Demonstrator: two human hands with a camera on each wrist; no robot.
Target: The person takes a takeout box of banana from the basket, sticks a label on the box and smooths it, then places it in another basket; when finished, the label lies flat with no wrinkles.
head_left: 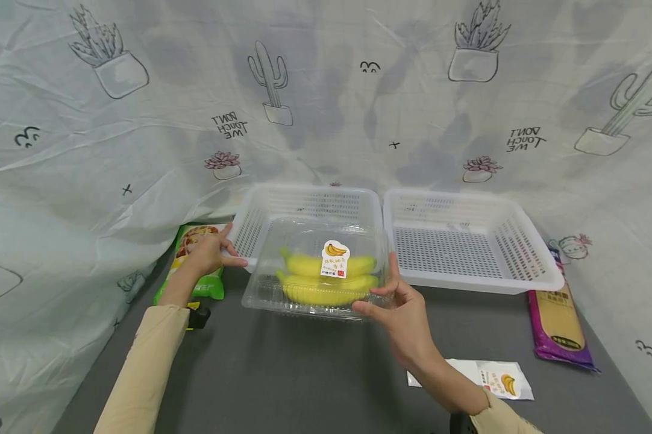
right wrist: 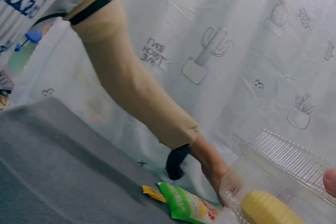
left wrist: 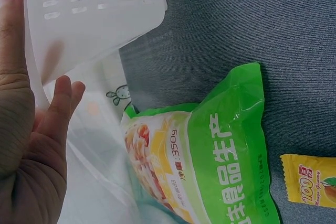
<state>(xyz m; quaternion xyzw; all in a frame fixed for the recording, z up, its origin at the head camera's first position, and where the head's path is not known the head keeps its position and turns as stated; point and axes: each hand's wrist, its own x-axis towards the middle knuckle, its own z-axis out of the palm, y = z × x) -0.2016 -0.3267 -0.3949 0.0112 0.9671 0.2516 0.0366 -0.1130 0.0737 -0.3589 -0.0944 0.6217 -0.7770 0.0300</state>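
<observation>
My right hand (head_left: 407, 313) grips the near right corner of a clear plastic box (head_left: 266, 289). Inside lie yellow bananas (head_left: 304, 295), and a white banana label (head_left: 335, 259) is stuck on the lid. The box overlaps the front of the left white basket (head_left: 315, 191) in the head view. My left hand (head_left: 209, 250) holds that basket at its left side. In the left wrist view, one finger shows as a shadow through the basket's translucent wall (left wrist: 100, 30). Only a fingertip (right wrist: 329, 182) of the right hand appears in the right wrist view.
A second white basket (head_left: 467, 280) stands at the right. A green food bag (left wrist: 231, 156) and a small yellow gummy packet (left wrist: 312, 179) lie at the left. To the right are a purple-edged noodle pack (head_left: 559, 325) and a banana label sheet (head_left: 502, 380). A printed curtain (head_left: 326, 90) hangs behind.
</observation>
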